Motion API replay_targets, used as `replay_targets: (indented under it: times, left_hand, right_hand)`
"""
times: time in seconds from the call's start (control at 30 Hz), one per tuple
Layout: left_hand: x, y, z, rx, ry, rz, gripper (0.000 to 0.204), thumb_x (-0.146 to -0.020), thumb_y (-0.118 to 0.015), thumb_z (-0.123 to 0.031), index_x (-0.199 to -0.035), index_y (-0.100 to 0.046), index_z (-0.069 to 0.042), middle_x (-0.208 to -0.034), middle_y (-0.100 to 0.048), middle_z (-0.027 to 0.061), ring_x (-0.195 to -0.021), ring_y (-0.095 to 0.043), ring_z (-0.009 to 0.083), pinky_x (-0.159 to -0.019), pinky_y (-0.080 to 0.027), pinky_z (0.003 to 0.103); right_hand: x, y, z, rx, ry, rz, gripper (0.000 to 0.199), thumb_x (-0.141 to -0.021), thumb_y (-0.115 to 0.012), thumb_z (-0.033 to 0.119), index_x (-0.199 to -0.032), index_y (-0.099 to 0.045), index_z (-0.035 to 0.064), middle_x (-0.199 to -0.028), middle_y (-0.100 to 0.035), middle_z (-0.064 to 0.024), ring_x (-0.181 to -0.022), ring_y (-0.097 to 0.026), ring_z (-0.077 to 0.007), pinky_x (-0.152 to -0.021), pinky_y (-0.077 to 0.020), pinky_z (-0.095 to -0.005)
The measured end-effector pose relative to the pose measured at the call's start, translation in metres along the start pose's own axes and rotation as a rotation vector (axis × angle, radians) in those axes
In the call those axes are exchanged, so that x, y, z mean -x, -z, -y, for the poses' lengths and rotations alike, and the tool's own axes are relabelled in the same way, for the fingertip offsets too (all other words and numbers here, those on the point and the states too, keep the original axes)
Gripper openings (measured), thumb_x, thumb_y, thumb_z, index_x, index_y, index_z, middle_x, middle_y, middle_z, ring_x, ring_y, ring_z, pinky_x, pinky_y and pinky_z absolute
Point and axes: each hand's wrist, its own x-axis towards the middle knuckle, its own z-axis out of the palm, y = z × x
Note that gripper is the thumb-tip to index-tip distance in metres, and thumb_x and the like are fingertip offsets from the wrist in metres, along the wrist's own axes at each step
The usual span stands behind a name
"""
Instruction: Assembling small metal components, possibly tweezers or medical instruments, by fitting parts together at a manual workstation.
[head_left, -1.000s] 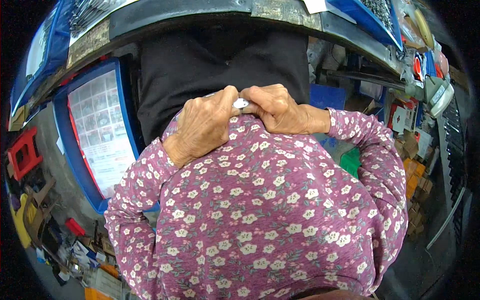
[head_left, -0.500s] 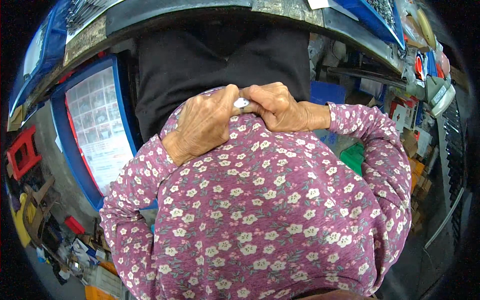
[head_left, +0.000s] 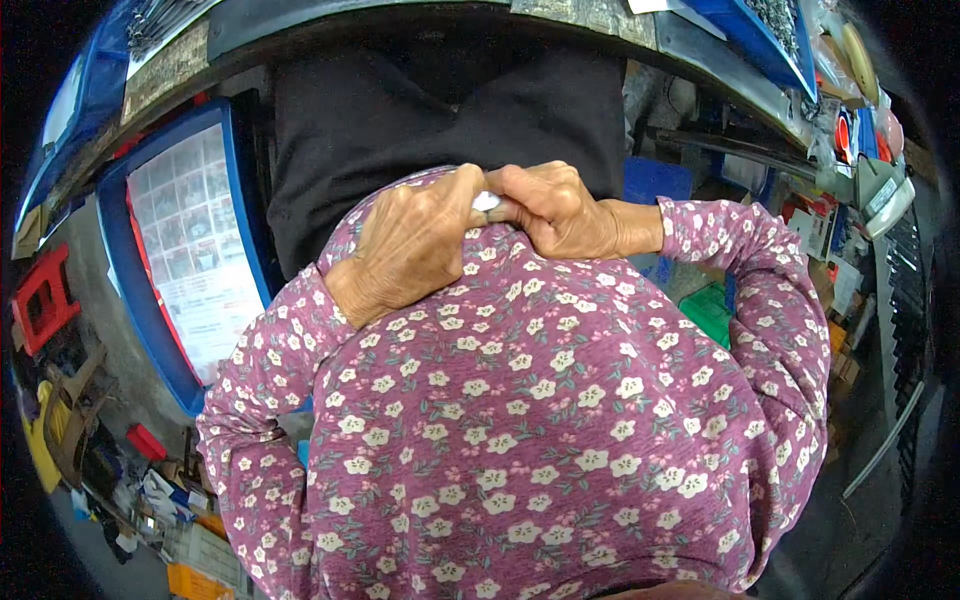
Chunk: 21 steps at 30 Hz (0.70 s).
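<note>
Grey floor (head_left: 112, 350), cluttered at both sides, surrounds the person. Left hand (head_left: 405, 240) and right hand (head_left: 560, 212) meet at the belly, fingers curled tight, pinching a small white piece (head_left: 486, 201) between them, too covered to identify. Behind it spreads a purple floral shirt (head_left: 540, 420); ahead, black cloth (head_left: 440, 115) over the lap. Farther left is a blue tray (head_left: 232, 130) bearing a printed sheet (head_left: 190, 240); a worktable edge (head_left: 330, 22) runs ahead.

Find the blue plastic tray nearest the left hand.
The low blue plastic tray framing printed white paper; the bench-level blue trays lie farther from that hand.
</note>
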Motion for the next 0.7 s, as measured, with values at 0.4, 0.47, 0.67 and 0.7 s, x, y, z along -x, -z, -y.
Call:
replay_targets:
  times: [0.4, 0.47, 0.67, 0.7]
  left_hand:
    - [-0.002, 0.000, -0.001, -0.055, 0.076, 0.027, 0.015, -0.077, -0.056, -0.007, -0.084, -0.043, -0.003, -0.067, -0.051, 0.0140, -0.060, -0.055, 0.0317, -0.049, -0.042, 0.039]
    - [-0.001, 0.000, -0.002, -0.090, 0.059, 0.004, 0.015, -0.077, -0.057, -0.008, -0.082, -0.044, -0.004, -0.066, -0.051, 0.0129, -0.059, -0.056, 0.0302, -0.049, -0.043, 0.038]
    - [0.001, -0.003, -0.003, -0.130, 0.081, -0.054, 0.018, -0.075, -0.060, -0.009, -0.081, -0.043, -0.005, -0.066, -0.050, 0.0113, -0.059, -0.056, 0.0277, -0.048, -0.043, 0.037]
    - [0.001, -0.003, -0.003, -0.136, 0.080, -0.051, 0.018, -0.075, -0.060, -0.009, -0.081, -0.044, -0.005, -0.067, -0.050, 0.0112, -0.059, -0.056, 0.0276, -0.048, -0.043, 0.037]
  right_hand:
    - [0.000, 0.000, -0.007, 0.071, 0.047, -0.074, 0.017, -0.079, -0.059, 0.010, -0.087, -0.054, -0.0048, -0.066, -0.055, -0.0162, -0.057, -0.057, -0.0295, -0.048, -0.0423, -0.0328]
    - [0.001, 0.001, -0.007, 0.097, 0.057, -0.088, 0.018, -0.079, -0.059, 0.011, -0.087, -0.054, -0.0040, -0.068, -0.057, -0.0147, -0.059, -0.059, -0.0280, -0.050, -0.0440, -0.0319]
    - [0.001, 0.000, -0.008, 0.119, 0.022, -0.079, 0.017, -0.078, -0.060, 0.011, -0.087, -0.056, -0.0026, -0.073, -0.060, -0.0136, -0.062, -0.060, -0.0269, -0.054, -0.0466, -0.0300]
    - [0.002, 0.000, -0.008, 0.119, 0.021, -0.078, 0.017, -0.078, -0.060, 0.011, -0.087, -0.056, -0.0026, -0.073, -0.060, -0.0136, -0.062, -0.060, -0.0269, -0.054, -0.0466, -0.0300]
